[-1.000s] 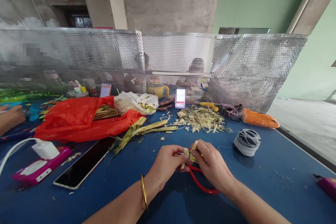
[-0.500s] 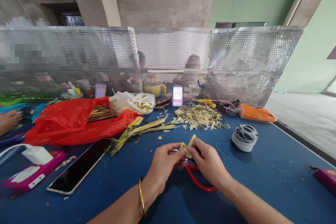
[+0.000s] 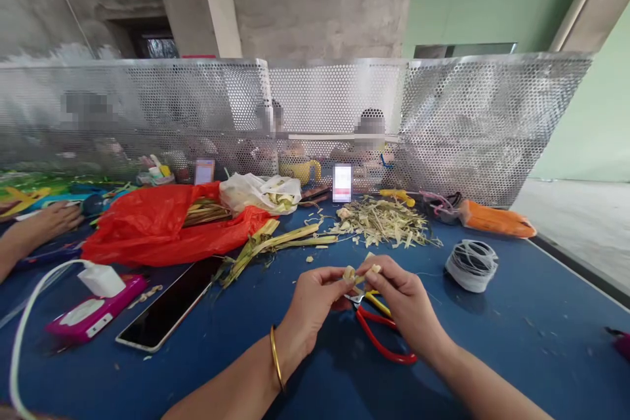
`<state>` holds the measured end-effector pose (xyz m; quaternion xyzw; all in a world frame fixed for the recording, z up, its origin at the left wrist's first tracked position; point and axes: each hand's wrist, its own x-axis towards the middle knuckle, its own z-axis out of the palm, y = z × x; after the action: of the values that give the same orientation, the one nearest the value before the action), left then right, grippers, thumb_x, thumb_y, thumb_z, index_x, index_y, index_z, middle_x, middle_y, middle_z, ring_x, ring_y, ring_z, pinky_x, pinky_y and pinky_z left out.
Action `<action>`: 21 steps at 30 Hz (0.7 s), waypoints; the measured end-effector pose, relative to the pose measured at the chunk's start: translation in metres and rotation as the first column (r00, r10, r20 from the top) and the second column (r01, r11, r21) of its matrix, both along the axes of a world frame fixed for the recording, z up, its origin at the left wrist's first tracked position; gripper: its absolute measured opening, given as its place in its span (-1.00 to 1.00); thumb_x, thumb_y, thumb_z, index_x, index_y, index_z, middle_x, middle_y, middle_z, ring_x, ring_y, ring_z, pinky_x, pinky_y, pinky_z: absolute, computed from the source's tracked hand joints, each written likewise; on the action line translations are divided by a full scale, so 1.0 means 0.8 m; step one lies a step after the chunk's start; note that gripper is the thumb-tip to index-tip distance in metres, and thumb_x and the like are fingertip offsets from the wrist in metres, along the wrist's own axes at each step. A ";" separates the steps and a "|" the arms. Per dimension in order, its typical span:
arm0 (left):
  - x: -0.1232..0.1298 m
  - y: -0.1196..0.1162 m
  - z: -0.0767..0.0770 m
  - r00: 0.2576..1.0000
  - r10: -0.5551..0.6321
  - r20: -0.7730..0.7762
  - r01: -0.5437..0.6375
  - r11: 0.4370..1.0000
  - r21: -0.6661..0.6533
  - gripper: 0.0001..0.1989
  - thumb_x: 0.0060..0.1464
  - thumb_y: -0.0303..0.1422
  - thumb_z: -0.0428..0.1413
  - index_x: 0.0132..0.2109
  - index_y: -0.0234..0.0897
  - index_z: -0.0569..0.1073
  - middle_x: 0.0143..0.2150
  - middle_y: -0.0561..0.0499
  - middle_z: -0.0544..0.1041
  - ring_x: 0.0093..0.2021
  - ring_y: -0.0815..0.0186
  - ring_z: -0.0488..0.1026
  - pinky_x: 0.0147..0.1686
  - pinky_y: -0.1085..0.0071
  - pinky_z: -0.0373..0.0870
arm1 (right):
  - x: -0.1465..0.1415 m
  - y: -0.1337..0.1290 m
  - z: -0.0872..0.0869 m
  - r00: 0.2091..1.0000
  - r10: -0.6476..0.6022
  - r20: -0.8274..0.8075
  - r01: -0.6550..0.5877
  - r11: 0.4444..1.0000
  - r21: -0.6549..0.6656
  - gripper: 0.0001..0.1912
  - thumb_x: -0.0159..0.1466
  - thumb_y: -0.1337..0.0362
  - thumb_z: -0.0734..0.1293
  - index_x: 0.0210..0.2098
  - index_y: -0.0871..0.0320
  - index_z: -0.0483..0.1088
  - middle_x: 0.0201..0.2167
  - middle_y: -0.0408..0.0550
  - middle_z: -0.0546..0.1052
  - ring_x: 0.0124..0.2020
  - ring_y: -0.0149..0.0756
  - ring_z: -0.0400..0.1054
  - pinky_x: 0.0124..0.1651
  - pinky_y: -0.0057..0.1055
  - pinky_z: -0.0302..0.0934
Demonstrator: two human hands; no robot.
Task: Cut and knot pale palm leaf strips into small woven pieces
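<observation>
My left hand (image 3: 319,298) is closed in a pinch on a pale, straw-coloured plant strip (image 3: 349,272), which is looped at its fingertips. Close beside it, my right hand (image 3: 401,292) pinches the same strip, and a short pale bit shows between its thumb and finger. Part of the strip is hidden by the fingers. Just under both hands lie scissors (image 3: 384,345) on the blue table, with one red and one yellow handle showing. Beyond the hands are long dry stalks (image 3: 275,243) and a heap of pale shavings (image 3: 381,220).
To the left are a red plastic bag (image 3: 157,220), a phone (image 3: 167,308) and a magenta power strip (image 3: 98,308) with a white plug. A spool of wire (image 3: 471,266) and an orange packet (image 3: 497,219) stand right. Another person's hand (image 3: 59,220) is far left. A perforated metal screen (image 3: 335,92) closes the back.
The view has swung a little left, so things sit further right. My fingertips have moved slightly apart, the upright strip end has lowered, and the scissors' yellow handle now shows.
</observation>
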<state>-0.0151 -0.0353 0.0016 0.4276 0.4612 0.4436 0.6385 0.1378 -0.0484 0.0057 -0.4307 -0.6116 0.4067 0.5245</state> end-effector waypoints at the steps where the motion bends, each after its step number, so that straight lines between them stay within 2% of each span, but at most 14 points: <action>1: 0.001 0.000 0.000 1.000 -0.007 0.002 0.007 1.000 0.007 -0.72 -0.18 -0.32 0.30 -0.25 -0.35 0.60 -0.39 -0.07 0.60 -0.42 0.37 0.47 -0.45 0.54 0.35 | -0.001 0.000 0.000 0.999 0.005 -0.034 -0.006 1.000 -0.031 -0.71 0.19 0.04 0.33 -0.37 0.16 0.48 -0.46 -0.13 0.44 -0.39 -0.35 0.30 -0.29 -0.45 0.19; 4: 0.004 -0.001 -0.002 0.999 -0.037 0.014 0.037 0.999 0.012 -0.69 -0.17 -0.30 0.30 -0.22 -0.35 0.59 -0.38 -0.08 0.61 -0.39 0.33 0.49 -0.43 0.52 0.37 | -0.001 0.001 -0.002 0.992 -0.010 -0.123 -0.006 0.991 -0.134 -0.71 0.15 0.04 0.37 -0.35 0.15 0.45 -0.54 -0.19 0.41 -0.49 -0.42 0.24 -0.38 -0.48 0.15; 9: 0.007 -0.001 -0.002 1.000 -0.019 0.025 0.018 1.000 0.008 -0.75 -0.20 -0.36 0.29 -0.30 -0.38 0.60 -0.40 -0.07 0.61 -0.46 0.37 0.47 -0.43 0.50 0.40 | -0.001 0.002 -0.005 0.990 -0.038 -0.134 0.013 0.984 -0.180 -0.64 0.14 0.04 0.38 -0.57 0.20 0.36 -0.63 -0.23 0.29 -0.54 -0.49 0.11 -0.47 -0.54 0.02; 14: 0.008 0.000 -0.005 1.000 0.007 0.011 -0.007 1.000 -0.005 -0.73 -0.21 -0.34 0.31 -0.30 -0.38 0.59 -0.42 -0.06 0.60 -0.48 0.37 0.47 -0.43 0.50 0.40 | -0.005 -0.001 -0.002 0.990 -0.004 -0.144 -0.031 0.971 -0.237 -0.63 0.13 0.01 0.38 -0.53 0.21 0.40 -0.65 -0.21 0.31 -0.58 -0.50 0.10 -0.50 -0.53 0.01; 18: 0.009 0.000 -0.006 1.000 -0.003 0.000 0.003 1.000 0.006 -0.71 -0.20 -0.30 0.32 -0.29 -0.38 0.59 -0.42 -0.07 0.60 -0.49 0.38 0.47 -0.44 0.52 0.38 | -0.008 -0.004 0.000 0.973 -0.030 -0.229 -0.033 0.964 -0.264 -0.68 0.09 0.05 0.42 -0.47 0.20 0.40 -0.60 -0.20 0.38 -0.55 -0.49 0.17 -0.46 -0.53 0.07; 21: 0.010 -0.001 -0.005 1.000 0.014 0.004 -0.014 1.000 0.000 -0.75 -0.18 -0.34 0.30 -0.28 -0.38 0.59 -0.40 -0.07 0.60 -0.50 0.40 0.46 -0.45 0.53 0.38 | -0.009 -0.005 -0.001 0.968 -0.058 -0.244 -0.009 0.964 -0.266 -0.68 0.04 0.07 0.45 -0.51 0.20 0.37 -0.63 -0.22 0.36 -0.58 -0.52 0.13 -0.50 -0.55 0.04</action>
<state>-0.0071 -0.0360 -0.0025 0.4234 0.4629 0.4487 0.6364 0.1309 -0.0522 0.0050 -0.4499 -0.4756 0.5289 0.5401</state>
